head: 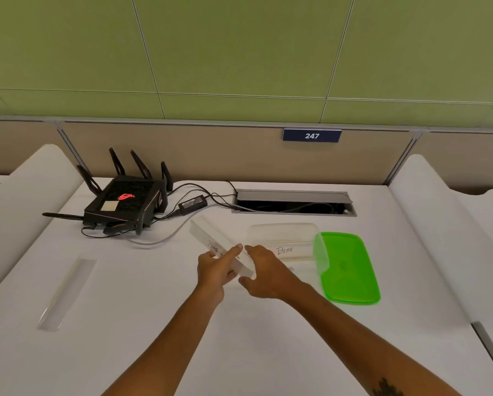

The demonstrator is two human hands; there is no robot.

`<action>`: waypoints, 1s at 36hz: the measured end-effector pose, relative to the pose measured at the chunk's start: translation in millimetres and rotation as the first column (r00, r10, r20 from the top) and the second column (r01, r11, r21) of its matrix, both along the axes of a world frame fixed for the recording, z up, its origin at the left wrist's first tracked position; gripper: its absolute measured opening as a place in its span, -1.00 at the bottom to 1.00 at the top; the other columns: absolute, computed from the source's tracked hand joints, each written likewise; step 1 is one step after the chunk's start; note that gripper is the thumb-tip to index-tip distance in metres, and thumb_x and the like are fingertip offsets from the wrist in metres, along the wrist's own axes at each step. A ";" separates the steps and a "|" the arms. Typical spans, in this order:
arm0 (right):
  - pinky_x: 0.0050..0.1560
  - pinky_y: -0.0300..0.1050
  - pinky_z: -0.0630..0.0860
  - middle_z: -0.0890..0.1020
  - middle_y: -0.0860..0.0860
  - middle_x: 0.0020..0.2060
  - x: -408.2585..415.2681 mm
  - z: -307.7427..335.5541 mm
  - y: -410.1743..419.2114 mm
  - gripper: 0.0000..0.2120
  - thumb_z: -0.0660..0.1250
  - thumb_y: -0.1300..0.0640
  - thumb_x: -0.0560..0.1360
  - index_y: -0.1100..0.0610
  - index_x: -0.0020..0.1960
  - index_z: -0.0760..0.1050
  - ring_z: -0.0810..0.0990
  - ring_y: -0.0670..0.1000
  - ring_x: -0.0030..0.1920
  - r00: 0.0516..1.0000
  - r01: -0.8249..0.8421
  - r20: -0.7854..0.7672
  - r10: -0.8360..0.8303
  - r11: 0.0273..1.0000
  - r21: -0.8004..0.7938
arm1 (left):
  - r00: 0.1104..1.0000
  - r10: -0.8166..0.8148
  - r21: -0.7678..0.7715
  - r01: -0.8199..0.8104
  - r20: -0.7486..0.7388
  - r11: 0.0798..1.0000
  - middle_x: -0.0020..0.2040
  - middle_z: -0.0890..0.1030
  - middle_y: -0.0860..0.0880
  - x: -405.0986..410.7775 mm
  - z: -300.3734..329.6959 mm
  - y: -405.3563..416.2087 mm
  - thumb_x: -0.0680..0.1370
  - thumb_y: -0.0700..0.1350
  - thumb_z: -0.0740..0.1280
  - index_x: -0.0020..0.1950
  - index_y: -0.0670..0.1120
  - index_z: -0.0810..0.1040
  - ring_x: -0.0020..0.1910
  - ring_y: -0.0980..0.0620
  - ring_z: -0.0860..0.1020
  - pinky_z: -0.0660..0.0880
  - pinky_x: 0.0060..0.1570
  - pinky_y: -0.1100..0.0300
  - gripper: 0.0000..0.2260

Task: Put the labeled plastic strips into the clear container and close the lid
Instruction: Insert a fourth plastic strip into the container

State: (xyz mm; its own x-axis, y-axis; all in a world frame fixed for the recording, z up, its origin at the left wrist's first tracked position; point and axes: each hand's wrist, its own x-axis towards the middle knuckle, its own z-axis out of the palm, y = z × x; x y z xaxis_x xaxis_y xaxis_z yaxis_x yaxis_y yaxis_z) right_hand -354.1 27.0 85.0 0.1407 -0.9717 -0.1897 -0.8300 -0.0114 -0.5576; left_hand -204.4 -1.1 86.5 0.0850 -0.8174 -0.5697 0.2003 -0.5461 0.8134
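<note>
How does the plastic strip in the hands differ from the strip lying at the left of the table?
The held strip is gripped by the left hand and right hand; the left strip lies untouched. The held strip shows handwriting; none can be seen on the left strip. Both are long, clear plastic.

The white table (pixel 142 324) carries a black router with upright antennas (pixel 124 204) at the back left, its black power brick (pixel 193 204) just beside it. A clear plastic strip (pixel 65 292) lies alone at the left. At the right a clear rectangular container (pixel 282 238) sits beside a flat green plastic lid (pixel 349 270).
</note>
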 end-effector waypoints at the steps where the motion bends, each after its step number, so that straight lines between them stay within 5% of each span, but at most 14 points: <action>1: 0.40 0.13 0.47 0.44 0.08 0.43 -0.8 -0.1 1.5 -0.17 0.46 -0.12 0.48 0.10 0.61 0.19 0.41 0.14 0.44 0.999 -0.010 -0.054 0.008 1.000 -0.028 | 1.000 0.003 0.006 -0.003 -0.001 1.000 0.13 0.72 -0.18 -4.5 0.5 0.2 0.37 -0.03 0.65 0.28 -0.13 0.59 0.06 -0.15 0.72 0.72 -0.15 0.03 -0.46; 8: 0.24 0.11 0.54 0.54 0.09 0.31 -9.7 3.2 4.9 -0.19 0.55 -0.11 0.45 0.15 0.54 0.27 0.52 0.16 0.27 0.931 -0.034 -0.361 -0.050 0.974 -0.225 | 0.999 -0.019 0.017 0.018 0.042 1.000 0.19 0.68 -0.13 -34.1 4.5 3.4 0.41 0.11 0.60 0.34 -0.08 0.55 0.09 -0.13 0.69 0.71 -0.02 0.04 -0.42; 14: 0.12 0.06 0.56 0.58 0.13 0.24 -26.3 8.4 2.5 -0.30 0.46 0.14 0.50 0.24 0.54 0.25 0.54 0.16 0.20 0.876 -0.064 -0.476 -0.074 0.961 -0.268 | 0.998 -0.058 0.012 0.058 0.035 0.998 0.25 0.67 -0.11 -53.2 9.1 7.8 0.43 0.18 0.56 0.40 -0.08 0.52 0.08 -0.12 0.72 0.62 -0.34 0.29 -0.37; 19: 0.00 0.04 0.62 0.57 0.14 0.17 -45.1 14.2 -2.1 -0.44 0.38 0.30 0.47 0.21 0.43 0.33 0.55 0.16 0.13 0.919 -0.020 -0.388 -0.069 0.975 -0.221 | 0.988 -0.146 -0.015 0.147 0.045 0.989 0.08 0.75 -0.10 -61.9 9.3 5.0 0.47 0.29 0.46 0.35 -0.04 0.55 -0.07 -0.05 0.76 0.67 -0.13 0.15 -0.42; 24: 0.10 0.08 0.58 0.54 0.17 0.21 -76.7 18.8 -12.2 -0.48 0.34 0.28 0.49 0.24 0.43 0.34 0.54 0.19 0.18 0.934 -0.022 -0.353 -0.048 0.981 -0.193 | 0.985 -0.118 -0.088 0.130 0.127 0.988 0.10 0.71 -0.07 -51.9 1.9 -9.2 0.49 0.26 0.46 0.32 -0.06 0.55 0.03 -0.07 0.71 0.66 0.11 -0.04 -0.45; 29: 0.03 0.11 0.61 0.49 0.16 0.22 -111.0 23.7 -21.2 -0.51 0.40 0.25 0.46 0.24 0.36 0.41 0.61 0.22 0.09 0.926 -0.053 -0.377 -0.019 0.983 -0.178 | 0.967 -0.036 -0.221 0.094 0.253 0.971 0.26 0.60 0.01 -39.9 0.8 -24.8 0.52 0.15 0.49 0.43 0.03 0.45 0.19 0.00 0.57 0.57 0.11 0.14 -0.46; 36: 0.00 0.15 0.64 0.38 0.13 0.26 -144.2 18.2 -29.0 -0.48 0.49 0.19 0.46 0.21 0.37 0.42 0.64 0.24 -0.01 0.905 -0.090 -0.423 0.038 0.991 -0.102 | 0.898 -0.199 -0.247 0.312 0.393 0.918 0.27 0.60 0.02 -48.4 0.0 -31.0 0.57 0.06 0.45 0.42 0.00 0.52 0.28 0.00 0.55 0.48 0.06 0.24 -0.56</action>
